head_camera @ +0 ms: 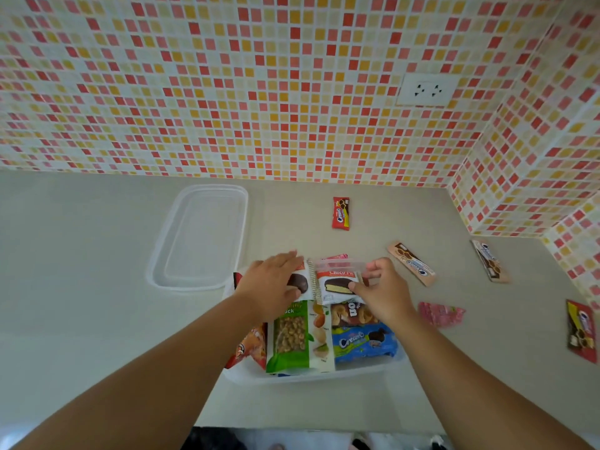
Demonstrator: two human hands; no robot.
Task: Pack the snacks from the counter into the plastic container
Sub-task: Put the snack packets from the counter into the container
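The clear plastic container [302, 375] sits at the counter's front middle, filled with snacks: a green nut bag [297, 339], a blue Cream-O pack [363, 342], an orange pack [251, 347] and a chip bag [352, 313]. Two white Choco Pie packs lie across its far end. My left hand [276, 282] presses flat on the left Choco Pie pack [300, 282]. My right hand [380, 289] pinches the right Choco Pie pack [336, 284] at its right edge. Loose snacks remain on the counter to the right.
The container's clear lid [199, 237] lies on the counter to the left. On the right lie a red Cream-O packet [341, 213], two tan wafer sticks [410, 263] [490, 259], a pink packet [440, 314] and a red packet [581, 329]. Tiled walls close the back and right.
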